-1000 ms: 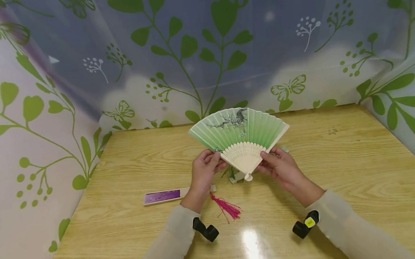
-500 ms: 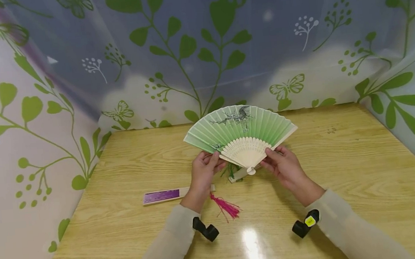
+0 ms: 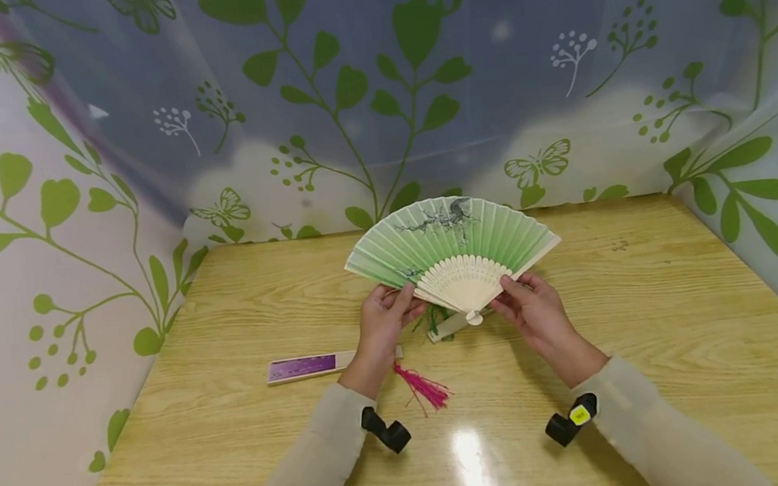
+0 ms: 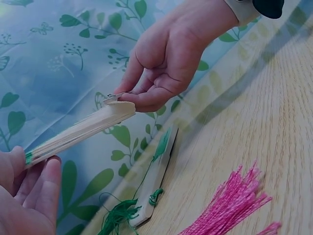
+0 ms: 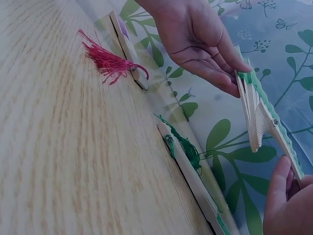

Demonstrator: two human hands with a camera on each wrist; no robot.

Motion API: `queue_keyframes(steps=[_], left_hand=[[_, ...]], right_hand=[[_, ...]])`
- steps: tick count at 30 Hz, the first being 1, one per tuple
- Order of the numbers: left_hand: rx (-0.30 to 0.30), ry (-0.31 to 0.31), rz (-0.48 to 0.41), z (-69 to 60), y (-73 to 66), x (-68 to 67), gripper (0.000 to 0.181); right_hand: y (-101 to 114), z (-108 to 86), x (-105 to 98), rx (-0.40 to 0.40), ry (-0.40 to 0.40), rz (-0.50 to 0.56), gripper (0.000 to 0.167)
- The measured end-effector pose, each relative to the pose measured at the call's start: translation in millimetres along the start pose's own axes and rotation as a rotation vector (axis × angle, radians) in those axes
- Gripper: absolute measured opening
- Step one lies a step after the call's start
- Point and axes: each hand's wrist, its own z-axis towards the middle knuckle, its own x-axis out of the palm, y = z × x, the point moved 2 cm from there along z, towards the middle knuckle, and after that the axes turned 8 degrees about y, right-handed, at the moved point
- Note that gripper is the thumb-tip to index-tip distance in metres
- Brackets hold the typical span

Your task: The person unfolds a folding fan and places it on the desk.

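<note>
A green folding fan point(image 3: 458, 237) with a dark branch print is spread wide above the table, its pale ribs meeting at the bottom. My left hand point(image 3: 383, 321) pinches its left edge, thumb in front. My right hand point(image 3: 538, 322) pinches the right edge the same way. Side-on, the fan point(image 4: 80, 132) spans both hands in the left wrist view. Beneath it lies a closed pale fan point(image 5: 188, 169) with a green tassel point(image 5: 188, 147), partly hidden in the head view. A closed purple fan point(image 3: 301, 368) lies left, partly behind my left wrist, its pink tassel point(image 3: 424, 386) between my forearms.
The wooden table point(image 3: 645, 313) extends around both arms. Patterned cloth point(image 3: 351, 123) hangs behind it and at both sides. Black wrist cameras are strapped over both sleeves.
The held fan has spread wider, its right edge and my right hand shifting slightly right. Its pivot sits a little higher and further right. My left hand keeps nearly the same place.
</note>
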Motion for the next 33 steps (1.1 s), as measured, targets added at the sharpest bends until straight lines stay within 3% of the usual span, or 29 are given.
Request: queue_keyframes(steps=[8,20,33], left_hand=[[-0.02,-0.004,0.0,-1.0,1.4,1.0,0.027],[-0.005,-0.011,0.011,-2.6,1.9,2.6,0.027],[0.019,0.025,0.007,-4.2,7.1,6.1,0.029]], right_hand=[[4.0,-0.9,-3.7,-0.003,-0.048,0.016,0.008],[6.9,-0.5,-2.5,0.005,-0.108,0.043,0.01],[9.6,-0.5,-6.6,-0.021,-0.154,0.164,0.011]])
